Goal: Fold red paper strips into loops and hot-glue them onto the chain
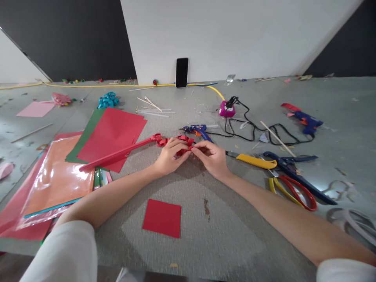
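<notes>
Red paper strip (158,139) is pinched between thumbs and fingers of both hands (189,157), nearly closed.

No text, label, brand, number or sign can be read. Small pale marks show on the body of the blue glue gun (197,128), which lies between the middle of the desk (117,250) and its far edge, but they are too small to make out. White patches show on the purple plug block (225,111), nearer the desk's far edge and a little farther right; whether they carry lettering cannot be told.
</notes>
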A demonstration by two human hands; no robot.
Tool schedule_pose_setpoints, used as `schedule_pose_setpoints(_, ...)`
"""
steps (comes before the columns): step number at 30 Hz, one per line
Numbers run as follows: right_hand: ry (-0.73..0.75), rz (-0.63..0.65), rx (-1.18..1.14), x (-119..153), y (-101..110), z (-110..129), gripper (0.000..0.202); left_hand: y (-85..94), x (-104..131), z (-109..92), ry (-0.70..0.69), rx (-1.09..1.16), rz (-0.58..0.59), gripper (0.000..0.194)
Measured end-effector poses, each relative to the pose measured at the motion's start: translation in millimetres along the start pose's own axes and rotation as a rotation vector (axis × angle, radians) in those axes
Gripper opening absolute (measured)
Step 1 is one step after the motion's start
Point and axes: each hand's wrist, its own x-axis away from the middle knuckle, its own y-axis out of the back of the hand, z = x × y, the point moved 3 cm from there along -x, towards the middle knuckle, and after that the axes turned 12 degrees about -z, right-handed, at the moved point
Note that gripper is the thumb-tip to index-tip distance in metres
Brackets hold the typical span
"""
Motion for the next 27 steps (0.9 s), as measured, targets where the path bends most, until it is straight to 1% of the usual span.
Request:
schedule_pose_setpoints(2, 0.150, -0.073, 0.133, -5, 6, 4, 0.023, -0.8, 1, 3, 0.025, -0.006, -0.010, 0.017)
schedule_pose_setpoints(4, 0.309, -0.195, 0.318, -13, 15, 5, 0.021, -0.9, 0, 5, 0.050, -0.012, -0.026, 0.018)
schedule_pose_setpoints(5, 0.336, -0.242, 0.405, -18, 19, 3, 0.020, -0.8, 0, 6, 0.063, -0.010, -0.034, 0.018)
schedule_pose_setpoints(7, 0.332, -0.306, 0.571, -28, 25, -7, 0.021, -0.5, 0, 6, 0.086, 0.000, -0.050, 0.017)
schedule_pose_setpoints(9, 0.311, -0.273, 0.747, -36, 26, -22, 0.029, -0.4, 0, 7, 0.096, 0.009, -0.062, 0.015)
schedule_pose_setpoints(11, 0.268, -0.244, 0.875, -39, 26, -36, 0.037, -0.3, 0, 7, 0.092, 0.011, -0.069, 0.014)
schedule_pose_setpoints(14, 0.210, -0.175, 0.958, -41, 24, -50, 0.036, -0.4, 0, 8, 0.096, 0.005, -0.064, 0.013)
schedule_pose_setpoints(16, 0.191, -0.129, 0.964, -41, 24, -54, 0.032, -0.3, 1, 9, 0.106, 0.009, -0.061, 0.013)
schedule_pose_setpoints(18, 0.181, -0.145, 0.915, -41, 25, -53, 0.028, -0.4, 2, 10, 0.125, 0.021, -0.064, 0.013)
schedule_pose_setpoints(21, 0.192, -0.273, 0.738, -41, 29, -49, 0.025, -0.7, 2, 11, 0.155, 0.035, -0.064, 0.014)
schedule_pose_setpoints(23, 0.194, -0.356, 0.613, -40, 31, -46, 0.028, -0.8, 2, 11, 0.165, 0.034, -0.060, 0.014)
schedule_pose_setpoints(27, 0.214, -0.435, 0.430, -41, 35, -45, 0.040, 0.0, 2, 11, 0.177, 0.029, -0.059, 0.015)
